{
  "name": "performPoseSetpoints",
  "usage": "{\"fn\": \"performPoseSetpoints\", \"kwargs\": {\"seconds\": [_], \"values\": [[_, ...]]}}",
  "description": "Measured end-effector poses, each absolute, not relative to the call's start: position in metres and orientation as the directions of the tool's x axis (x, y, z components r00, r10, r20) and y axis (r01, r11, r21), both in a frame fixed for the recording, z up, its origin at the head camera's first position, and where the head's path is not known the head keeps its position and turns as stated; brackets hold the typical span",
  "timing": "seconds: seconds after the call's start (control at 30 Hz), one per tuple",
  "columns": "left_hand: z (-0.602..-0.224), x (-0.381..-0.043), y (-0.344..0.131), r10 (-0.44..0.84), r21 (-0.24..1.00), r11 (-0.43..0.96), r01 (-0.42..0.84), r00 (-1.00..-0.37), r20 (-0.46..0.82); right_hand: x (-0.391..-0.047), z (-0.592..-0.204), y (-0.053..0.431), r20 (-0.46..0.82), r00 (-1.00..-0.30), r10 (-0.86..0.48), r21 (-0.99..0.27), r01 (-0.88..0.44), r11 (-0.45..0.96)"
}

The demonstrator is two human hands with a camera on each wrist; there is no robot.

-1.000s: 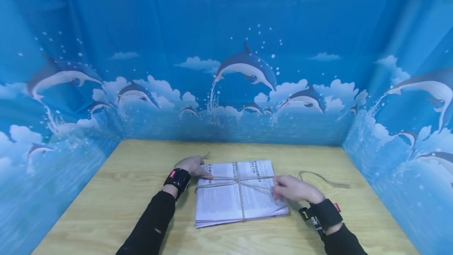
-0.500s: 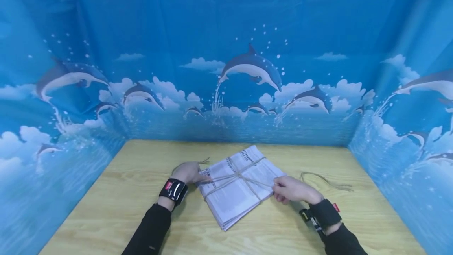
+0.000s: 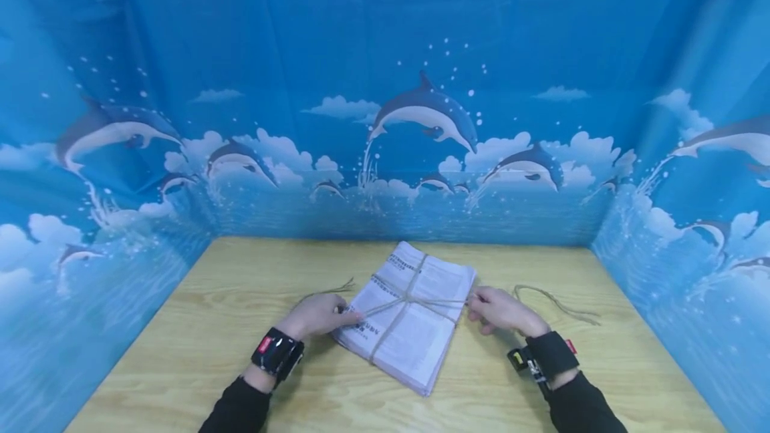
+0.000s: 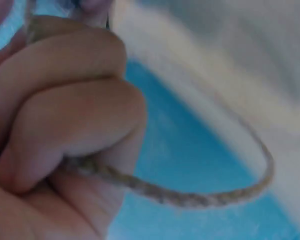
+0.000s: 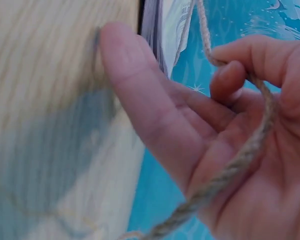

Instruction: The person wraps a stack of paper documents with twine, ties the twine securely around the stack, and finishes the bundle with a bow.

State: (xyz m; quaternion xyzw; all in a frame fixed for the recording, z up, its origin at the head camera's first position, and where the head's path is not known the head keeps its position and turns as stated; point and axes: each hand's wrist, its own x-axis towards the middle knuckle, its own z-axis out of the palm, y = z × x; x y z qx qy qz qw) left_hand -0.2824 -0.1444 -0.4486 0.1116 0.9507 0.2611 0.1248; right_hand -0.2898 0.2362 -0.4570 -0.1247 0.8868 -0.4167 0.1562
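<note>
A stack of folded newspapers (image 3: 430, 339) lies turned at an angle on the table, wrapped crosswise with twine that meets at a knot (image 3: 408, 298) near its middle. My left hand (image 3: 319, 315) is at the stack's left corner, and its curled fingers grip one end of the twine (image 4: 190, 199), which loops out below them in the left wrist view. At the right edge, my right hand (image 3: 504, 310) pinches the other end between thumb and forefinger. In the right wrist view this twine (image 5: 230, 170) runs on across the palm while the other fingers stay looser.
A loose tail of twine (image 3: 556, 303) curves over the wooden table (image 3: 180, 353) right of my right hand. Another frayed tail (image 3: 339, 288) shows behind my left hand. Blue dolphin-printed curtains (image 3: 361, 206) border the back and both sides.
The newspaper stack has turned on the table, first one way, then back past its starting angle. My left hand has shifted slightly nearer my body; both hands keep the twine ends.
</note>
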Motion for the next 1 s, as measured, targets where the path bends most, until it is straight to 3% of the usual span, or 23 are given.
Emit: {"fn": "performPoseSetpoints", "kwargs": {"seconds": [0.4,0.6,0.7,0.83,1.0], "values": [[-0.458,-0.311,-0.154,0.327,0.550,0.804,0.225,-0.940,-0.093,-0.296,-0.458,0.235,-0.200,-0.930,-0.309,-0.836,-0.002,0.548],[-0.459,-0.311,-0.148,0.413,0.484,0.811,0.329,-0.907,-0.076,-0.303,-0.464,0.233,-0.173,-0.919,-0.355,-0.932,0.036,0.360],[-0.457,-0.306,-0.144,0.497,0.553,0.758,0.346,-0.856,-0.145,-0.307,-0.467,0.233,-0.160,-0.910,-0.382,-0.956,0.047,0.288],[-0.457,-0.299,-0.140,0.586,0.670,0.675,0.308,-0.776,-0.234,-0.308,-0.469,0.234,-0.165,-0.933,-0.321,-0.942,0.052,0.332],[-0.459,-0.301,-0.144,0.452,0.661,0.714,0.232,-0.873,-0.181,-0.309,-0.466,0.246,-0.105,-0.972,-0.212,-0.835,-0.030,0.550]]}}
